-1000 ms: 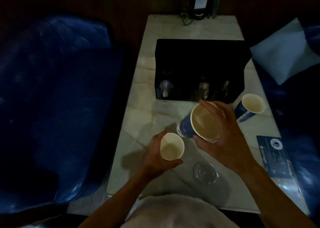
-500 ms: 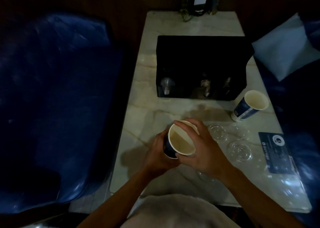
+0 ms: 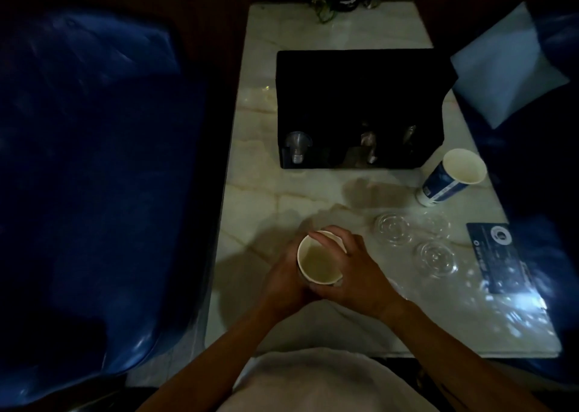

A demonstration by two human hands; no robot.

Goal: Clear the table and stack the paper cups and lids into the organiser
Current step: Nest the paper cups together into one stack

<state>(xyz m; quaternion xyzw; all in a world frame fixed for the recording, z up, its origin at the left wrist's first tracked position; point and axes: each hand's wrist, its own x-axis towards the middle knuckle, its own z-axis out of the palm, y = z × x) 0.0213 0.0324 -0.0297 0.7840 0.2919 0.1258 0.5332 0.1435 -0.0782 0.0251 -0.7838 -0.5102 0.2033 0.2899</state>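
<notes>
Paper cup gripped in both hands over the near part of the marble table.

Left hand wraps the cup's left side and underside, right hand closes on the right side with fingers hooked over the far rim; mouth tipped toward the camera, inside looks empty. Can't tell if it's one cup or a nested pair, hands hide the wall. Second paper cup, blue print, stands on the table at right, just beside the near right corner of the black organiser. Organiser front slots hold some clear items, too dim to identify. Three clear lids lie flat on the table right of the hands, near each other. Blue card lies by the right edge. Blue seat at left, pale cushion at far right.
</notes>
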